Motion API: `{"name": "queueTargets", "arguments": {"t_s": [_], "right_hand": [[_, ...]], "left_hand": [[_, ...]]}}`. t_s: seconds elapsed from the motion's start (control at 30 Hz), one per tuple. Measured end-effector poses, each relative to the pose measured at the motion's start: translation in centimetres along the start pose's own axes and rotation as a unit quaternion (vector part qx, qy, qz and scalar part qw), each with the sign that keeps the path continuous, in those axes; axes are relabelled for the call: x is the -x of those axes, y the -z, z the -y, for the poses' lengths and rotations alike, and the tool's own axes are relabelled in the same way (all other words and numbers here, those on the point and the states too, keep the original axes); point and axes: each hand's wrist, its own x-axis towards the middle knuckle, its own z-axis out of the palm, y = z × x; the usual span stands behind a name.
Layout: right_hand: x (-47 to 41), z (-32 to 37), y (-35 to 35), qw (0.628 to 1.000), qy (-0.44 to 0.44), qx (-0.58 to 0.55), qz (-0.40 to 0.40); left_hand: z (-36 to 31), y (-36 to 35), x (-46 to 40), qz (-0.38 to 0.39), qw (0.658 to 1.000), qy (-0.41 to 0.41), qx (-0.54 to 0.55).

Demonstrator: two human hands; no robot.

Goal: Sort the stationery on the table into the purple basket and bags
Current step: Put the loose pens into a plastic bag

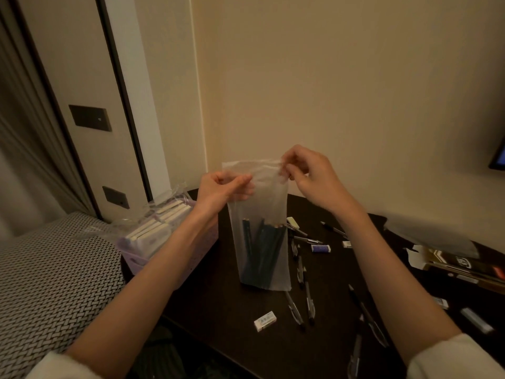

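Note:
A clear plastic bag (266,203) stands upright on the dark table (232,318), with several dark pencils (259,253) inside its lower half. My left hand (222,187) pinches the bag's top left edge. My right hand (308,173) pinches the top right corner. The purple basket (191,255) sits at the table's left, behind my left forearm, filled with white and purple boxes in plastic wrap. Several pens (308,296) and small erasers (265,320) lie scattered on the table in front of and to the right of the bag.
A blue eraser (321,248) lies right of the bag. An open cardboard box (453,265) and a loose plastic bag (426,233) lie at the table's right. A patterned cushion (54,274) sits left of the table. Beige walls stand close behind.

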Motion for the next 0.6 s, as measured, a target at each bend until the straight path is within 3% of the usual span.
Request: {"name": "queueTargets", "arguments": {"t_s": [0.1, 0.2, 0.27, 0.6], "right_hand": [[1.5, -1.3, -1.3, 0.983, -0.074, -0.150, -0.069], [3.2, -3.0, -2.1, 0.942, -0.192, -0.273, 0.020], [4.1, -3.8, -2.8, 0.927, -0.229, -0.290, 0.071], [3.5, -2.7, -2.1, 0.922, -0.205, -0.323, -0.064]], "left_hand": [[0.2, 0.0, 0.1, 0.009, 1.000, 0.009, 0.000], [0.1, -0.2, 0.1, 0.008, 1.000, 0.015, 0.014], [0.1, -0.4, 0.1, 0.010, 1.000, 0.016, 0.020], [0.4, -0.6, 0.3, -0.019, 0.997, 0.034, 0.063]]}}
